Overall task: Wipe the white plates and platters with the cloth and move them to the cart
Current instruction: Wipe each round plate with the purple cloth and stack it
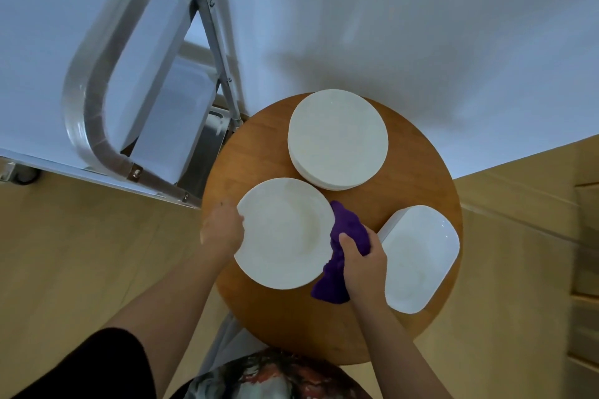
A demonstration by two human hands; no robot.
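Note:
A round white plate [285, 233] is held over the near left of the round wooden table [418, 165]. My left hand [222, 230] grips its left rim. My right hand [364, 264] holds a bunched purple cloth [343, 236] against the plate's right edge. A stack of round white plates [337, 139] sits at the back of the table. A stack of white rectangular platters [419, 257] lies on the right side, just beside my right hand. The metal cart [94, 126] stands to the left, with white platters [155, 87] on its lower shelves.
A white wall rises behind the table. Pale wooden floor surrounds it. The cart's metal frame nearly touches the table's left edge. A light wooden piece of furniture stands at the far right.

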